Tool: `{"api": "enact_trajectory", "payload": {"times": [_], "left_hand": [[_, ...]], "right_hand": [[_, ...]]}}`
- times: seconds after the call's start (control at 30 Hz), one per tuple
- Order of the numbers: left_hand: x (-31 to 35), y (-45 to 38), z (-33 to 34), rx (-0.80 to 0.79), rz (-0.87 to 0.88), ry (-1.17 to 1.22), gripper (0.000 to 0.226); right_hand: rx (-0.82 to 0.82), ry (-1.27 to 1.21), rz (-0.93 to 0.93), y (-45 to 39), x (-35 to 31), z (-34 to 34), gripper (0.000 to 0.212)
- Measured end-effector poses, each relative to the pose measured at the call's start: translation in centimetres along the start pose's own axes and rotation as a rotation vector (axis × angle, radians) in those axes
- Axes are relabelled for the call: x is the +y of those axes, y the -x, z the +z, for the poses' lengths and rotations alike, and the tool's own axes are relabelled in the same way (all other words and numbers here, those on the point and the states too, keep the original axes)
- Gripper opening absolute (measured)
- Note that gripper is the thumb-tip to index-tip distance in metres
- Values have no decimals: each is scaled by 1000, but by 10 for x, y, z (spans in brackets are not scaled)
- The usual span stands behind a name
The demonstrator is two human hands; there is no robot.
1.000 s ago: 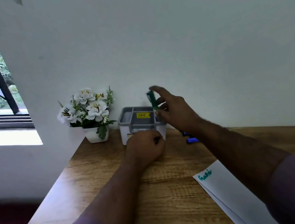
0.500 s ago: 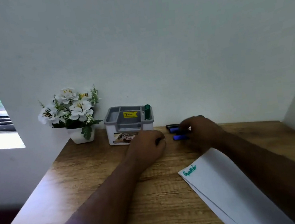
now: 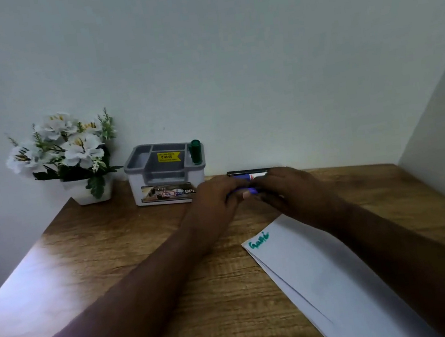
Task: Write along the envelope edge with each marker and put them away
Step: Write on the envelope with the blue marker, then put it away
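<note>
A green marker [image 3: 195, 151] stands upright in the right slot of the grey and white organiser box [image 3: 144, 183] by the wall. My left hand [image 3: 216, 199] and my right hand [image 3: 285, 188] meet just right of the box, both closed on a blue marker [image 3: 250, 191] held low over the desk. Behind them another blue marker [image 3: 247, 176] and a black one [image 3: 247, 171] lie along the wall, partly hidden. A white envelope [image 3: 327, 276] lies at the front right with green writing [image 3: 258, 241] at its near corner.
A white pot of white artificial flowers [image 3: 65, 156] stands at the back left of the wooden desk [image 3: 115, 265]. A wall closes the back and another closes the right side. A window edge shows at far left.
My right hand put the green marker into the box, then went down to the markers by the wall. My left hand moved right to meet it, and both now hold a blue marker.
</note>
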State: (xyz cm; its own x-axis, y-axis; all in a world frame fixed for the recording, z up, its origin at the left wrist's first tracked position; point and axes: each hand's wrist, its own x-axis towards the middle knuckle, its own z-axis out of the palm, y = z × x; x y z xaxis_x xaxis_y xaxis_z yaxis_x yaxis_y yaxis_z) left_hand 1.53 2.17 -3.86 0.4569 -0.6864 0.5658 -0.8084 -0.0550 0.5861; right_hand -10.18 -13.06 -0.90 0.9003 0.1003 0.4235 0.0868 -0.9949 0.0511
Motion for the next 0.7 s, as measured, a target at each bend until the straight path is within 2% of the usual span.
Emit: {"api": "enact_trajectory", "payload": {"times": [0.07, 0.17, 0.23, 0.3, 0.37, 0.4, 0.43, 0.47, 0.5, 0.6, 0.67, 0.7], "left_hand": [[3, 0, 0, -17, 23, -11, 25], [5, 2, 1, -91, 32, -12, 24], [0, 1, -2, -71, 8, 20, 22], [-7, -2, -8, -21, -85, 108, 22], [-13, -3, -11, -30, -182, 160, 29], [-15, -3, -10, -74, -214, 153, 32], [-16, -2, -7, -137, -235, 127, 33], [-17, -2, -3, -209, -241, 90, 31], [-16, -1, -1, -278, -235, 53, 29], [-12, -1, 2, -390, -211, 51, 22], [-10, -2, 1, -411, -227, 89, 11], [-9, -1, 1, -430, -233, 70, 13]], "right_hand": [[38, 75, 65, 11, -2, 1, 19], [108, 207, 156, 23, -7, 5, 39], [138, 174, 261, 26, 0, 7, 44], [157, -13, 376, 29, 12, 3, 44], [210, -260, 359, 30, 18, -4, 32], [232, -385, 339, 30, 18, -8, 15], [248, -518, 335, 30, 17, -12, 14], [279, -665, 342, 28, 15, -16, 30], [301, -792, 347, 27, 12, -19, 37], [328, -1038, 317, 24, 9, -26, 21], [211, -1379, 292, 27, 10, -31, 18], [109, -1600, 274, 30, 11, -33, 25]]}}
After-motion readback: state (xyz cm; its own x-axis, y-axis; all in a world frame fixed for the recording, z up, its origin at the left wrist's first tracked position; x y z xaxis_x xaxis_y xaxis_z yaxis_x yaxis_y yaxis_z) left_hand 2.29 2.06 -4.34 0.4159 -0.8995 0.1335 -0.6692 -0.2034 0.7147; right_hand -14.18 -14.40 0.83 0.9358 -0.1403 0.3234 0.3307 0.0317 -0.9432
